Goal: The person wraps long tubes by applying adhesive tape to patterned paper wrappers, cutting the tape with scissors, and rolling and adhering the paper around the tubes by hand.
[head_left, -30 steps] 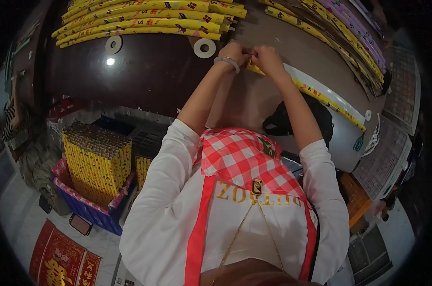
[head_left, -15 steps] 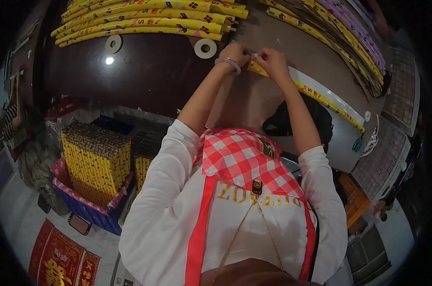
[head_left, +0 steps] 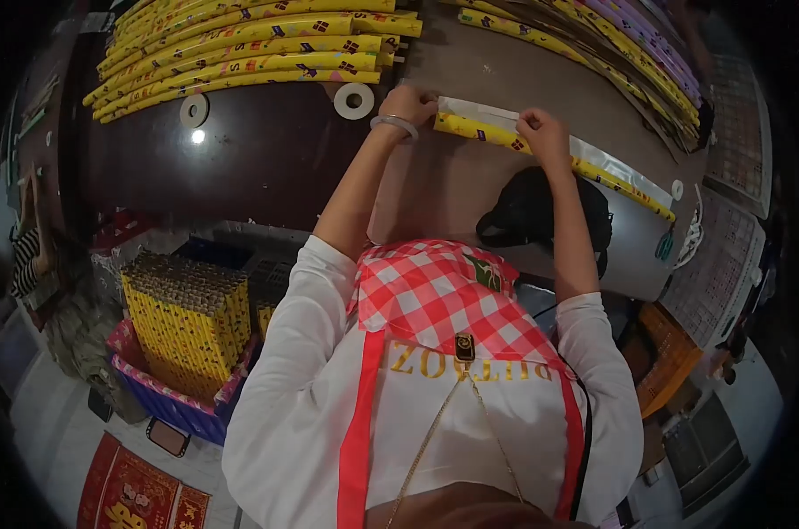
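On the table lies a long tube wrapped in yellow printed paper (head_left: 479, 131), with a white strip of the sheet showing along its far edge. My left hand (head_left: 408, 108) is closed, pinching the left end of that edge. Further right, my right hand (head_left: 545, 137) is also closed, its fingertips pinching the same edge. Whether the white strip is the paper's back or tape, I cannot tell. Beyond my right hand the paper and tube run on toward the table's right end.
Yellow wrapped tubes (head_left: 241, 66) lie in a stack at the far left, near two tape rolls (head_left: 354, 101). More yellow and purple rolls rest at the far right. A black cap-like item (head_left: 541, 212) sits at the near edge. A blue crate (head_left: 175, 419) holds upright tubes.
My hands were together at the paper's left end; now they are apart. The right one has moved right along the edge, and a white strip shows between them.
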A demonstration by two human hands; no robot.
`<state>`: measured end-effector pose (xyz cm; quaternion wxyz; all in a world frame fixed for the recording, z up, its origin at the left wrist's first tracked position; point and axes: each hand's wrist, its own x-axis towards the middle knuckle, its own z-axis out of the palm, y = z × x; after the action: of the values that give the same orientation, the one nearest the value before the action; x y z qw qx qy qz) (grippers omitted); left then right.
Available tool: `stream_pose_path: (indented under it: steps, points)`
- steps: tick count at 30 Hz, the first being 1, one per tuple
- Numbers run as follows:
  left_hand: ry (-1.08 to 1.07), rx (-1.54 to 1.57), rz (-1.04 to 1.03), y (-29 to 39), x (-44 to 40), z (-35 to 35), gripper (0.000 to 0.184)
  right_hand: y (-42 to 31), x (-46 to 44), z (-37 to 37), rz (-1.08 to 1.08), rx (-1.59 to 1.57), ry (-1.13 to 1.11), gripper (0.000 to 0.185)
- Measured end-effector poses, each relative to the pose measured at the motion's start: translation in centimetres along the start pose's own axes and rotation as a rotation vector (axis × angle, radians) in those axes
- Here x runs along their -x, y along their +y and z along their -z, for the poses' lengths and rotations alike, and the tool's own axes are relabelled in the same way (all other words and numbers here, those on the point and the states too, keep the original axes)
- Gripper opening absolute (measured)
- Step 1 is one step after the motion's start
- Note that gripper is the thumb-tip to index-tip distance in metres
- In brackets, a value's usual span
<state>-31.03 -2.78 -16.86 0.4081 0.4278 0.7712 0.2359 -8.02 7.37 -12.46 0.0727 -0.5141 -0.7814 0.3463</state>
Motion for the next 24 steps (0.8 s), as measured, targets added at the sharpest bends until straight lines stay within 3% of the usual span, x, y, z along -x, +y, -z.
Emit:
stream_pose_path:
  steps: [8,13,16,18,19,22,24]
  points:
    - [0.031,-0.027,-0.007,0.0,0.3,-0.1,0.027,6.8,2.1,5.7,-0.024,0.186,0.129,0.016]
    - [0.058,-0.006,0.054,0.0,0.6,-0.5,0.025,11.3,3.3,9.1,-0.178,0.303,0.171,0.02]
    - [0.064,0.064,-0.004,-0.4,1.0,-0.6,0.024,12.3,3.9,10.0,-0.267,0.304,0.169,0.019]
    - [0.088,0.391,-0.029,-1.1,1.2,-1.0,0.022,11.8,4.2,10.3,-0.244,0.249,0.134,0.02]
    - [0.087,0.389,-0.028,-1.1,1.5,-1.0,0.022,11.4,4.2,10.1,-0.246,0.247,0.133,0.02]
    - [0.206,0.245,-0.073,-0.9,2.9,-1.2,0.021,11.2,4.2,9.4,-0.258,0.266,0.112,0.021]
    - [0.367,0.167,-0.134,-0.5,3.6,-1.6,0.017,12.2,4.4,8.9,-0.193,0.198,0.244,0.021]
